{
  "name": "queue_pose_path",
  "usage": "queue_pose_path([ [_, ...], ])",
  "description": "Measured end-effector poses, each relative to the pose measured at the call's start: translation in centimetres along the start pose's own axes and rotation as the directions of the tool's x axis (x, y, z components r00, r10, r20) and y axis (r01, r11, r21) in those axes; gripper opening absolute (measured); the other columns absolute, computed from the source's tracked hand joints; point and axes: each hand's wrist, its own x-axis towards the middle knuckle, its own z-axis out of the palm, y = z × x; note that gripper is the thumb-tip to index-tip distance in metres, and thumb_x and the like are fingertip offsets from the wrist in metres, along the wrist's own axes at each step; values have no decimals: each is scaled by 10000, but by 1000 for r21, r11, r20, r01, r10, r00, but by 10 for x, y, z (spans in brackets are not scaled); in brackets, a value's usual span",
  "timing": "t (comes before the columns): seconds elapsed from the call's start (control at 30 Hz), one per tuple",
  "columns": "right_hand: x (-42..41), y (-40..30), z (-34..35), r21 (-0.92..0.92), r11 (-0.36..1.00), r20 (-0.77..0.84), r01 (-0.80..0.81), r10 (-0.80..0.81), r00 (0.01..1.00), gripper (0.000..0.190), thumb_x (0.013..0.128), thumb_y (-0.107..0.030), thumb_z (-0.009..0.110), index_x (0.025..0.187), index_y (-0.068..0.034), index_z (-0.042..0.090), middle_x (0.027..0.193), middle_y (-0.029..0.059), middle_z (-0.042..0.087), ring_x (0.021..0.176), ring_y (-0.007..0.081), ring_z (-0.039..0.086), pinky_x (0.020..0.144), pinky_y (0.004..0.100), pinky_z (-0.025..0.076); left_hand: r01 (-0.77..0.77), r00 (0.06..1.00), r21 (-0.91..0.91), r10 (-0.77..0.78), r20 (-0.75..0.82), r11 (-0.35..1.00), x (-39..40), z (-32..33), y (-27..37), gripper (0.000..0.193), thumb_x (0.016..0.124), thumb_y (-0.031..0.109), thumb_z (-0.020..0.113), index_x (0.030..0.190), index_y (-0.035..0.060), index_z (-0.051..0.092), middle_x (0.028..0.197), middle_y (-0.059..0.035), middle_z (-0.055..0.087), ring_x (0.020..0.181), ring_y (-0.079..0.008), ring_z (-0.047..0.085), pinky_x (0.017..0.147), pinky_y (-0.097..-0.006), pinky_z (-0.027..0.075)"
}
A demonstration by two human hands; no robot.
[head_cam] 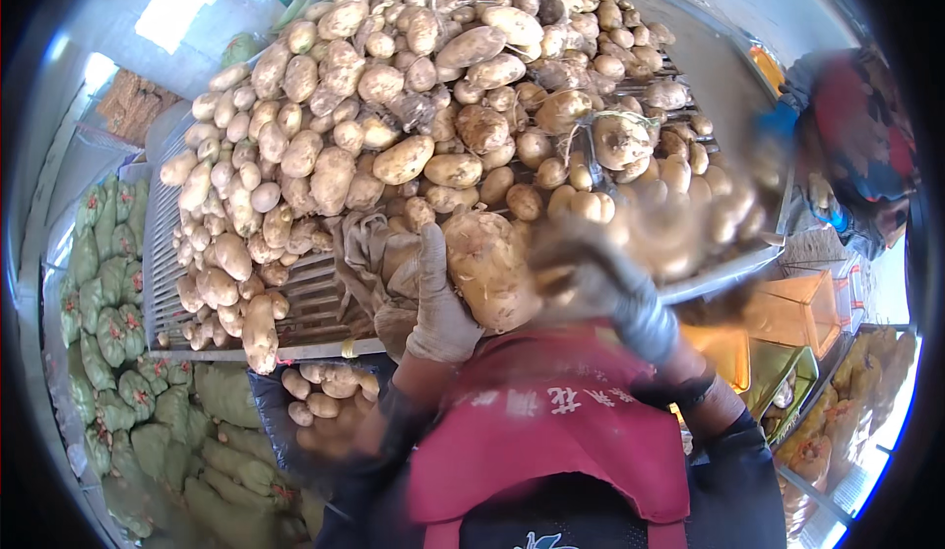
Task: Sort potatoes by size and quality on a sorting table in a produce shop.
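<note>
A very large, soil-stained potato (pixel 489 272) rests in my left hand (pixel 443 313), which wears a dirty white work glove. Its thumb points up along the potato's left side. My right hand (pixel 627 291), also gloved, is blurred just to the right of that potato; I cannot make out whether it grips anything. In front of both hands a big heap of potatoes (pixel 402 159) covers a slatted metal sorting table (pixel 310 291). Beside my left hand a crumpled brown cloth (pixel 369 261) lies at the table's near edge.
Green mesh sacks (pixel 111 335) are stacked at the left. Below the table edge, a dark container (pixel 269 409) holds potatoes. Orange crates (pixel 794 305) and a green crate (pixel 797 387) stand at the right, near filled yellowish sacks (pixel 827 431). Another person (pixel 856 128) is at the far right.
</note>
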Motion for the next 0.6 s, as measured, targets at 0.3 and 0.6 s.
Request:
queue_pose_path([
  [0.3, 38, 15, 41, -732, 529, 223, 430, -410, 884, 842, 813, -450, 802, 1477, -73, 449, 1383, 219, 542, 1265, 418, 524, 1052, 476, 463, 0, 991, -49, 6, 137, 999, -12, -25, -15, 726, 970, 671, 494, 1393, 82, 512, 1358, -86, 579, 1233, -231, 578, 1039, -382, 503],
  [0.6, 90, 35, 59, -628, 710, 242, 319, -212, 947, 496, 929, -299, 712, 1310, -13, 573, 1102, 183, 670, 1045, 328, 647, 872, 409, 522, -37, 998, 173, 46, -46, 984, -40, -27, -13, 570, 1044, 542, 431, 1384, 90, 505, 1291, -86, 592, 1191, -213, 586, 1031, -345, 483],
])
